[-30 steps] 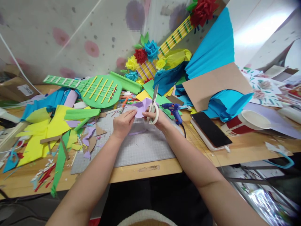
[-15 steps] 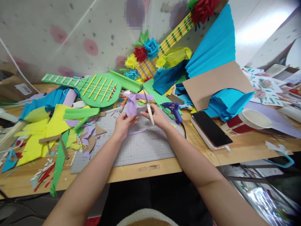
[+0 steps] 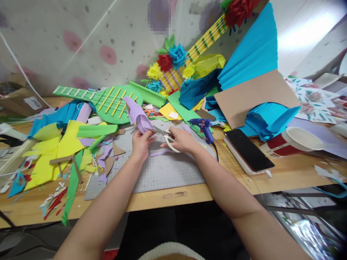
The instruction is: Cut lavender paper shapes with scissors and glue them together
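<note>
Between its thumb and fingers, my left hand (image 3: 141, 145) pinches a piece of purple crepe paper (image 3: 137, 115), which is curled and stands up toward the back left. My right hand (image 3: 181, 140) grips white-handled scissors (image 3: 171, 143). Their blades point left, with the tips at the lower right edge of the purple paper; whether they touch it I cannot tell. Under both hands lies a grey cutting mat (image 3: 170, 169) with a thin purple strip on it. A blue glue gun (image 3: 203, 126) rests just right of my right hand.
A green paper guitar (image 3: 116, 104) lies behind my left hand, and a yellow guitar with paper flowers (image 3: 177, 56) leans on the wall. Paper scraps (image 3: 67, 141) cover the left side. On the right are a phone (image 3: 248, 150), a paper cup (image 3: 292, 142) and brown cardboard (image 3: 252, 95).
The scissors have swung from pointing away to pointing left at the purple paper. The purple paper has turned and now extends to the upper left. The view has shifted slightly.
</note>
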Demonstrator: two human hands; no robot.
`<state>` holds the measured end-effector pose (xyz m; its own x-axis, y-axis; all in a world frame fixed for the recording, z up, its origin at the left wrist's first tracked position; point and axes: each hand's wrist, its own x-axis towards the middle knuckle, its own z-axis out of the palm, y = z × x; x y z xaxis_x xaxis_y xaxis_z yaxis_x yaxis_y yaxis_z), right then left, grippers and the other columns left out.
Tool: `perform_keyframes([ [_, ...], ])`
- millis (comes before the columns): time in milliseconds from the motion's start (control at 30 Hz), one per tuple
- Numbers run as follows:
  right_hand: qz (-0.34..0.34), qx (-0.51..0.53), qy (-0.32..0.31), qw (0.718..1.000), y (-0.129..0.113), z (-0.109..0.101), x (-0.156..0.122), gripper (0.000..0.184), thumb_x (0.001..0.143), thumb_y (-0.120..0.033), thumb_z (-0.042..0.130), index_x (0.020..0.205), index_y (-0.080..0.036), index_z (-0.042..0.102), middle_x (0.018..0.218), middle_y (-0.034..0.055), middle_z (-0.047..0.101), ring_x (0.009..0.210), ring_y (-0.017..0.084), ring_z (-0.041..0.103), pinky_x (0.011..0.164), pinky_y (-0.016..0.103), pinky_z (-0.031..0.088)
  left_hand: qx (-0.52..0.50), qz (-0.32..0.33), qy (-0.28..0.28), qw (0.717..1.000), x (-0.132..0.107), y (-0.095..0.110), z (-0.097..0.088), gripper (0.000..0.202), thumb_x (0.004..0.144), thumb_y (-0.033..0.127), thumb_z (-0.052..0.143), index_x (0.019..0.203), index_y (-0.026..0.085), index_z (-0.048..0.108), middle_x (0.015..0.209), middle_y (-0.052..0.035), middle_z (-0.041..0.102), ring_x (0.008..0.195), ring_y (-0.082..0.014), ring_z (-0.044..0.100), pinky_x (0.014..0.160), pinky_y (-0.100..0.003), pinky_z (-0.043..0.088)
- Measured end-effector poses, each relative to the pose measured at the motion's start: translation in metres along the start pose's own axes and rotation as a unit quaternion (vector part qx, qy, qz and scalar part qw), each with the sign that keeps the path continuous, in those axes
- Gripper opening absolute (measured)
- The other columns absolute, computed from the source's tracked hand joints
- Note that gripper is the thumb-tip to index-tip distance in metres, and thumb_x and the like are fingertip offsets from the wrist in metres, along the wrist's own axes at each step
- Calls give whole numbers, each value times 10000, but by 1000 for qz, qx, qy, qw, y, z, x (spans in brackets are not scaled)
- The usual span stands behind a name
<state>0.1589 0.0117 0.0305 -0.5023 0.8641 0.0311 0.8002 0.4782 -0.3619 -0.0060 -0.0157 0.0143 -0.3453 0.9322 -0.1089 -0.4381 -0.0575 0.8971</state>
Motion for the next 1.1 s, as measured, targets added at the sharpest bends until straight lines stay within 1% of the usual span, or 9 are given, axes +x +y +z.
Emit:
perform_keyframes([
  [133,10,6,-23,1000,5,-4,-1,526,656,-666,541,912,-208,501,886,74,629,746,197,539,575,255,275,26,-8,-6,1000,-1,1,0,220,531,190,686,726,145,594,675,3,631,628,-127,624,537,-221,508],
  [267,23,16,-50,998,10,-6,0,524,650,-675,539,910,-221,526,866,60,635,748,196,542,577,251,284,33,-33,-8,999,-1,2,0,156,550,163,679,681,128,600,639,-7,623,628,-136,625,522,-218,504],
  [433,30,-16,-28,999,3,-4,-1,551,662,-689,512,934,-211,527,871,77,645,740,201,557,575,255,285,-2,-59,16,998,-2,2,2,102,620,123,628,717,135,602,701,-17,653,679,-132,646,572,-213,509],
  [600,30,-70,-1,997,-3,-5,-3,530,708,-682,453,924,-205,533,877,73,664,754,203,587,566,255,286,-23,-89,7,996,-1,1,0,100,666,119,599,761,148,588,771,-22,675,754,-146,660,602,-222,507],
  [733,31,-104,26,994,-4,-4,-2,498,747,-653,414,922,-204,541,883,69,675,757,207,600,564,262,288,-40,-102,11,994,0,0,0,77,683,103,587,748,142,574,742,-17,671,722,-138,662,617,-232,507],
  [867,25,-115,48,992,-4,-4,-2,480,763,-642,396,907,-210,548,864,60,683,754,210,607,555,265,275,-40,-113,21,993,1,1,1,74,693,97,582,743,147,562,727,-9,669,719,-133,662,648,-241,503],
  [1100,36,-112,39,992,-7,-6,-2,487,760,-642,414,923,-207,558,839,66,684,756,211,607,565,264,277,-63,-121,19,990,0,3,3,62,708,93,583,741,145,573,696,3,665,695,-119,661,643,-226,498],
])
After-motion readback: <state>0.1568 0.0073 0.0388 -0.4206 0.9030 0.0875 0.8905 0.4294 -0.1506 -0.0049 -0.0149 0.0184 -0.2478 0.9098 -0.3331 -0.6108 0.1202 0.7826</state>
